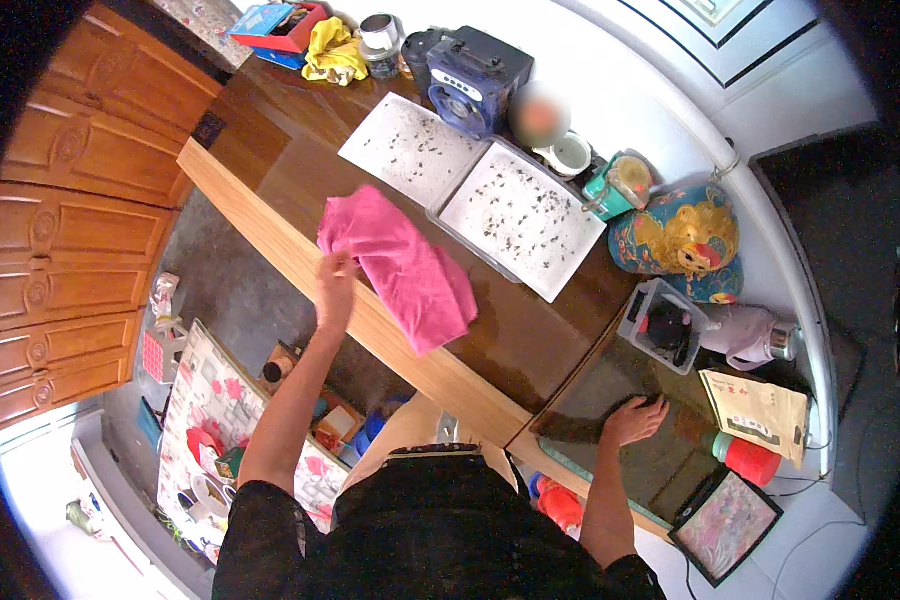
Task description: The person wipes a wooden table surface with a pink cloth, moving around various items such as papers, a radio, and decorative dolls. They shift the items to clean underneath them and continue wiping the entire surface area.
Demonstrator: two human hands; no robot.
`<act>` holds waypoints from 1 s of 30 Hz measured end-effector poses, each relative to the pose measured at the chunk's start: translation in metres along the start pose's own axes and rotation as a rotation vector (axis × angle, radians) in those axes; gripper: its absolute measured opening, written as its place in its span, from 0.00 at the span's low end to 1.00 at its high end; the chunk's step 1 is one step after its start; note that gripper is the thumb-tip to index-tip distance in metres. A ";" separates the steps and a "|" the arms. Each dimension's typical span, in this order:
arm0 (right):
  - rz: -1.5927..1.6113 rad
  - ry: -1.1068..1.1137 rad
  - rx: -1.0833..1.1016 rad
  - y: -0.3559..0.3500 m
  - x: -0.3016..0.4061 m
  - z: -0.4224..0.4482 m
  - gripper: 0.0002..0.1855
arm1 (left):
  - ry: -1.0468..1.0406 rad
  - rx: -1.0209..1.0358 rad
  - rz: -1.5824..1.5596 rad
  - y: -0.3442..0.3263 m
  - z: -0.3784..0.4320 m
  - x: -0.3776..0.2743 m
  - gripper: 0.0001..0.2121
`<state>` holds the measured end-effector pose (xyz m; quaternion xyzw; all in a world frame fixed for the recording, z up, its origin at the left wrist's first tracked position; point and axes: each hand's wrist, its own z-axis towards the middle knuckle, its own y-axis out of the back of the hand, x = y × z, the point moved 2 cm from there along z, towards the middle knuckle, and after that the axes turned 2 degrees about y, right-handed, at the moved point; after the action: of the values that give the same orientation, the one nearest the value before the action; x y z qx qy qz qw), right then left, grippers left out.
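Note:
A pink cloth (405,270) lies loosely spread and wrinkled on the dark brown tabletop (517,345), partly over its pale wooden front edge. My left hand (336,283) is at the cloth's near left edge, fingers curled and slightly blurred; whether it grips the fabric is unclear. My right hand (634,420) rests on or just above the glass-covered part of the table, fingers apart, holding nothing. Beyond the cloth are two white sheets or boards (521,217) (420,146) dotted with small dark bits, one of them in a clear plastic tray.
At the back stand a black speaker (469,82), a white mug (570,154), a green container (616,187) and a patterned blue tin (679,232). To the right are a clear plastic box (661,326), a pink bottle (746,337), a paper pouch (757,412) and a framed item (727,527).

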<state>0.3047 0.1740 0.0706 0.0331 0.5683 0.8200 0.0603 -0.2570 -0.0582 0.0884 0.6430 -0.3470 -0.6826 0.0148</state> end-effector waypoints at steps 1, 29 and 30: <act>0.006 -0.009 0.018 0.001 0.002 0.000 0.21 | -0.184 0.084 0.288 -0.010 -0.006 -0.002 0.24; -0.036 -0.011 -0.018 0.001 -0.005 0.004 0.20 | 0.101 0.456 -0.219 0.001 -0.007 -0.136 0.12; -0.014 -0.021 0.000 0.000 -0.003 0.004 0.21 | 0.066 0.435 -0.138 0.003 -0.001 -0.118 0.13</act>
<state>0.3083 0.1777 0.0719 0.0377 0.5679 0.8191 0.0718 -0.2371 -0.0058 0.1918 0.6753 -0.4407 -0.5695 -0.1594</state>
